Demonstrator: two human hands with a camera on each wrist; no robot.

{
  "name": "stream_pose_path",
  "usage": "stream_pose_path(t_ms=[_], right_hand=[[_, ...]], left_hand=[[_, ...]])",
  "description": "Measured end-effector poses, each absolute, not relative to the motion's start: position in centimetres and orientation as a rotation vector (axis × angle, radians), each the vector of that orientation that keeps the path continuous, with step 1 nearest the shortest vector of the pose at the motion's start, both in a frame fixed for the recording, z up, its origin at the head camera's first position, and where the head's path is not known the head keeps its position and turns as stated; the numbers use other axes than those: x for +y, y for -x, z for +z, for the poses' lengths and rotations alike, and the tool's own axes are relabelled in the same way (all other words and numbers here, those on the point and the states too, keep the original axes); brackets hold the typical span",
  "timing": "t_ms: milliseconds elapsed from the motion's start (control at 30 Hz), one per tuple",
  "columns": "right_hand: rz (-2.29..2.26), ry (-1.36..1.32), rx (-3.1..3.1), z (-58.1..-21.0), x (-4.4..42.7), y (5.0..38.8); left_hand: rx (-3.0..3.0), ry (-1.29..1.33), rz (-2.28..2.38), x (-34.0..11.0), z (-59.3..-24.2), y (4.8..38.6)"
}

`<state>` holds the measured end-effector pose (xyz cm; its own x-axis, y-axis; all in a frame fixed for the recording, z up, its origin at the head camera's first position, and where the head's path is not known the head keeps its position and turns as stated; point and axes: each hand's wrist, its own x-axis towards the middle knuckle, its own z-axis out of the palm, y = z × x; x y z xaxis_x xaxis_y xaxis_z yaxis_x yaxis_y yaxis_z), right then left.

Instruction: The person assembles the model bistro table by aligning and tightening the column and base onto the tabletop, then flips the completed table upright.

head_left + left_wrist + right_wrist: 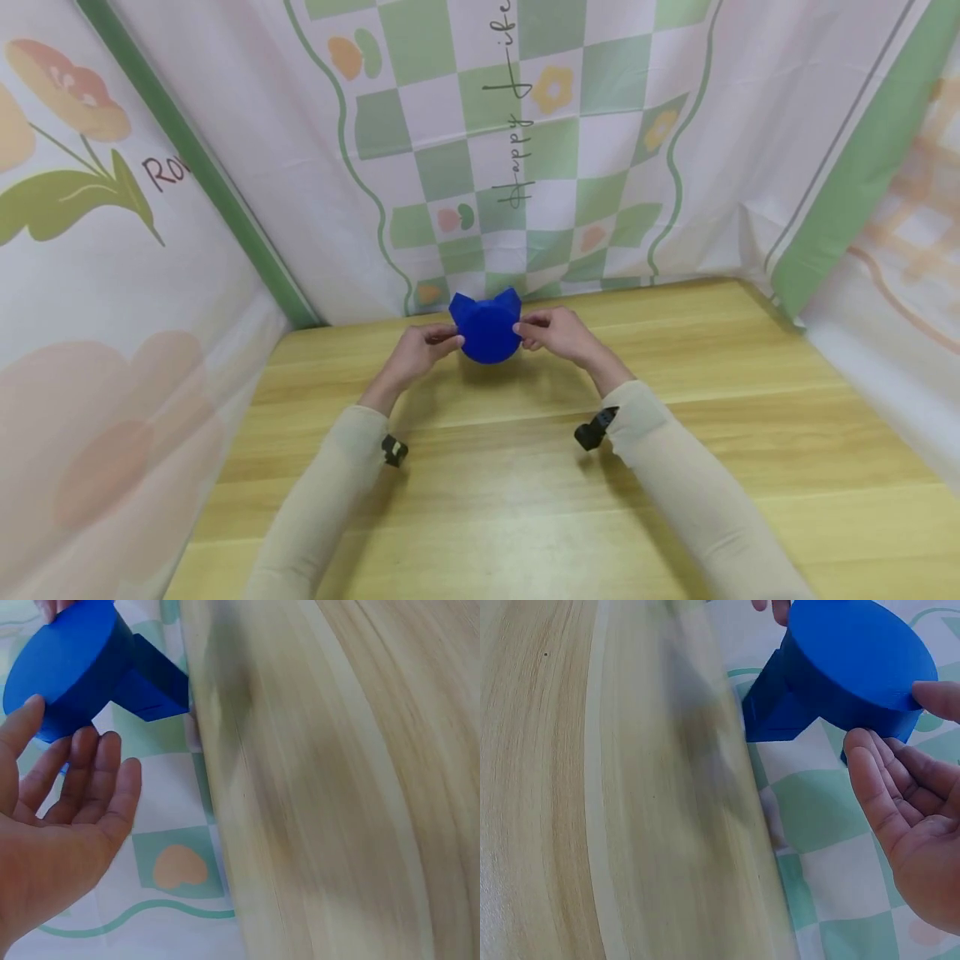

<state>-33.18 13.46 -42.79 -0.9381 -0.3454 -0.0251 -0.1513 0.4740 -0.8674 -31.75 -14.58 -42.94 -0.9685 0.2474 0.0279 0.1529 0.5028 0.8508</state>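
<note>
A small blue stool-like piece (489, 332), with a thick round disc and short block legs, is at the back of the table, its flat face towards me. In the head view two legs point up and away. My left hand (422, 350) pinches its left rim, thumb on the flat face and fingers behind. My right hand (558, 332) pinches the opposite rim in the same way. Both wrist views show the blue disc (64, 671) and a leg (769, 709) from the side. Whether the piece touches the table cannot be told.
The wooden table (495, 500) has its back edge just beyond the piece. A printed curtain (420, 108) hangs behind it, with more cloth at both sides. A small black device is on each wrist, by the left sleeve (337, 475) and the right sleeve (682, 475).
</note>
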Motion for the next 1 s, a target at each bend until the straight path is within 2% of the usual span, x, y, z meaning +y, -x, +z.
stream_pose_path(t_ms=[333,1000], right_hand=[[-1.421,0.397,2.557,-42.6,13.6,33.3],[-1.373,0.306,2.55,-43.8,12.9,33.2]], left_hand=[[2.433,-0.19,1.719,-13.9,-42.7,31.8],[2.368,-0.057,1.723,-13.4,-44.2,31.8]])
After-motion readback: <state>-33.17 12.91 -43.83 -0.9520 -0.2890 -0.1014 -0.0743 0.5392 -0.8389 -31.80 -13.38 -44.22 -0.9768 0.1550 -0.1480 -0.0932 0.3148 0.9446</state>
